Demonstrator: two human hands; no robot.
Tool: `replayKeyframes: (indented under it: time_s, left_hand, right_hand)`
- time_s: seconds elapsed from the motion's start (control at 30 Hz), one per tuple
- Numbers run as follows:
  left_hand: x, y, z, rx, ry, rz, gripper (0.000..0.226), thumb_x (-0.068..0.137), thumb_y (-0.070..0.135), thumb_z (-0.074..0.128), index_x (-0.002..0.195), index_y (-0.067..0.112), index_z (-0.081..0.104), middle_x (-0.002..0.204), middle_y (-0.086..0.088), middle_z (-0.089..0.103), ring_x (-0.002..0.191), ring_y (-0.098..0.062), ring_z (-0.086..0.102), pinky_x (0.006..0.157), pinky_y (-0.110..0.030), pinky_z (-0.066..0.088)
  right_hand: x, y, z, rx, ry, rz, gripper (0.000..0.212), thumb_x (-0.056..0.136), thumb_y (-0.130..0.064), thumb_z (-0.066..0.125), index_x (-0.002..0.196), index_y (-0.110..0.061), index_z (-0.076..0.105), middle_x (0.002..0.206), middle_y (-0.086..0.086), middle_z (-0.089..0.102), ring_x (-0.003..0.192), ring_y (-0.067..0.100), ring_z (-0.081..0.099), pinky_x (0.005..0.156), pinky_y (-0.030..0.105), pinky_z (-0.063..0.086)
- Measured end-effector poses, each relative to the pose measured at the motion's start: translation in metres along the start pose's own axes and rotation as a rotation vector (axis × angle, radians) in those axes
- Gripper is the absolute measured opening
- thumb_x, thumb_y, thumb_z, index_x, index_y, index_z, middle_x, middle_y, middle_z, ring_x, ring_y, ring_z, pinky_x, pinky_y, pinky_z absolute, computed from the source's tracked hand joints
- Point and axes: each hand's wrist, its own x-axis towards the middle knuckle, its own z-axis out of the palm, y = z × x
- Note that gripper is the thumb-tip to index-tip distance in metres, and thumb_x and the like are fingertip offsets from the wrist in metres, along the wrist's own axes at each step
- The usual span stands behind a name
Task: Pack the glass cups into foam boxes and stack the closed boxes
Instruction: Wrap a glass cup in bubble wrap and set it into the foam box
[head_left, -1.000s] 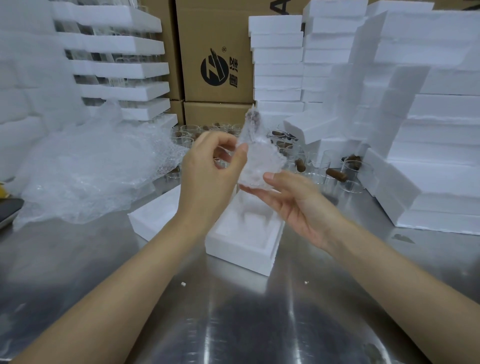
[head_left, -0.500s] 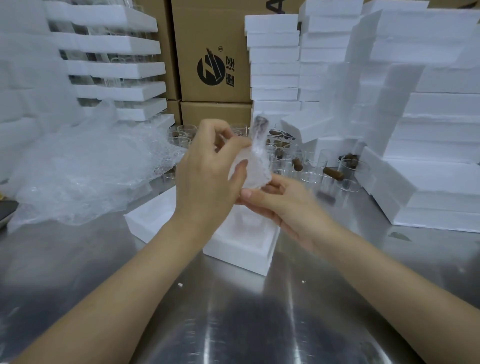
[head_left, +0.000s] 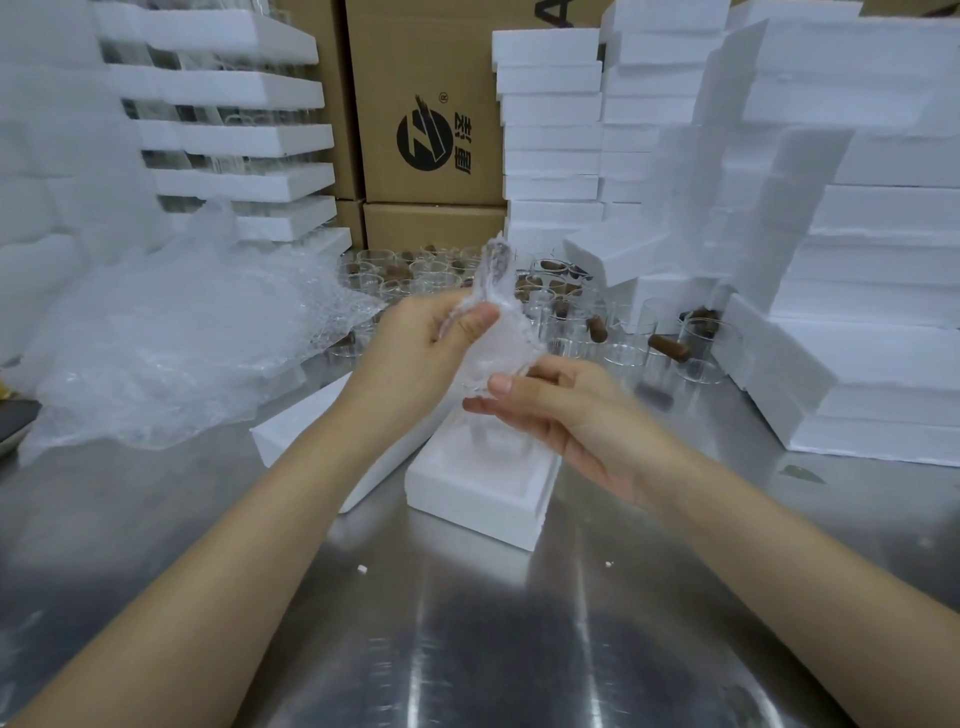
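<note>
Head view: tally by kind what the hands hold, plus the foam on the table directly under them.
Bubble-wrapped cup: 1, pinched by left hand and right hand
Open foam box: 1
Flat foam piece: 1
Total: 3

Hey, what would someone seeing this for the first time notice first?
Dead centre, the left hand and right hand hold a bubble-wrapped cup above an open foam box. Behind stand loose glass cups, with foam box stacks at right and a bubble wrap heap at left.
</note>
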Motion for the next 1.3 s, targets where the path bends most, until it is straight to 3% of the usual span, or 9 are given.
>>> replayKeyframes:
  time_s: [0.13,0.33,0.43,0.5,0.6,0.83,0.93,1.07,1.3]
  left_hand:
    - [0.0,-0.005,0.001,0.175,0.073,-0.062,0.028,0.095,0.021,0.058,0.07,0.009,0.062,0.062,-0.008,0.056,0.059,-0.02,0.045,0.052,-0.027,0.032]
    - [0.006,-0.014,-0.013,0.032,0.262,-0.204,0.046,0.092,0.017,0.064,0.052,0.007,0.043,0.046,0.012,0.034,0.046,-0.007,0.027,0.048,-0.024,0.02]
    - [0.008,-0.021,-0.022,-0.051,0.258,-0.221,0.039,0.09,0.02,0.067,0.072,-0.013,0.058,0.061,-0.019,0.048,0.06,-0.016,0.039,0.06,-0.028,0.028]
    - [0.006,-0.024,-0.022,-0.041,0.219,-0.212,0.033,0.088,0.022,0.071,0.076,-0.009,0.067,0.07,-0.029,0.06,0.061,-0.018,0.047,0.062,-0.031,0.035]
    - [0.005,-0.022,-0.016,-0.011,0.136,-0.181,0.013,0.083,0.016,0.075,0.07,0.014,0.075,0.064,-0.006,0.071,0.054,-0.013,0.058,0.055,-0.024,0.045]
    - [-0.002,-0.005,0.002,0.233,-0.172,-0.059,0.008,0.075,0.014,0.08,0.079,0.02,0.077,0.042,0.03,0.051,0.048,0.016,0.049,0.049,-0.003,0.033]
    - [-0.002,-0.003,0.0,0.325,-0.214,-0.002,0.023,0.076,0.015,0.079,0.058,0.019,0.067,0.044,0.015,0.055,0.047,-0.001,0.046,0.048,-0.012,0.032]
    - [0.005,-0.003,-0.001,0.413,-0.397,0.002,0.005,0.079,0.015,0.078,0.083,0.012,0.078,0.073,-0.011,0.07,0.063,-0.021,0.057,0.059,-0.028,0.038]
    - [0.015,-0.004,0.0,0.421,-0.624,-0.127,0.011,0.08,0.011,0.076,0.076,0.021,0.073,0.093,-0.004,0.067,0.086,-0.022,0.061,0.077,-0.03,0.045]
  right_hand:
    - [0.002,0.004,0.001,-0.411,0.086,-0.095,0.029,0.07,-0.027,0.081,0.094,-0.012,0.072,0.095,0.004,0.076,0.095,0.018,0.071,0.086,0.025,0.056]
    - [0.009,-0.009,-0.014,-0.45,0.252,-0.282,0.013,0.091,-0.028,0.062,0.097,-0.023,0.071,0.088,0.0,0.072,0.075,0.015,0.068,0.07,0.025,0.056]
    - [0.012,-0.014,-0.035,-0.944,0.331,-0.335,0.019,0.096,-0.015,0.056,0.103,-0.023,0.071,0.104,-0.009,0.069,0.096,0.006,0.061,0.08,0.02,0.045]
    - [0.013,-0.008,-0.039,-1.154,0.229,-0.218,0.019,0.094,-0.014,0.056,0.097,-0.022,0.073,0.102,-0.011,0.068,0.099,0.005,0.058,0.079,0.018,0.038]
    - [0.016,0.006,-0.036,-1.397,0.193,-0.213,0.018,0.087,-0.008,0.056,0.082,-0.002,0.073,0.084,0.007,0.07,0.088,0.022,0.062,0.076,0.027,0.041]
    - [0.017,0.007,-0.034,-1.546,0.35,-0.232,0.022,0.085,-0.011,0.047,0.063,-0.011,0.052,0.069,0.009,0.058,0.069,0.03,0.056,0.061,0.034,0.047]
    - [0.017,0.006,-0.033,-1.564,0.381,-0.212,0.023,0.084,-0.011,0.047,0.062,-0.013,0.046,0.066,0.01,0.054,0.068,0.031,0.055,0.06,0.033,0.047]
    - [0.016,0.006,-0.033,-1.602,0.405,-0.181,0.023,0.086,-0.014,0.049,0.064,-0.005,0.052,0.062,0.007,0.046,0.063,0.028,0.048,0.05,0.027,0.034]
    - [0.017,0.004,-0.037,-1.56,0.463,-0.072,0.012,0.084,-0.019,0.057,0.083,-0.016,0.068,0.085,0.006,0.067,0.079,0.027,0.061,0.063,0.03,0.046]
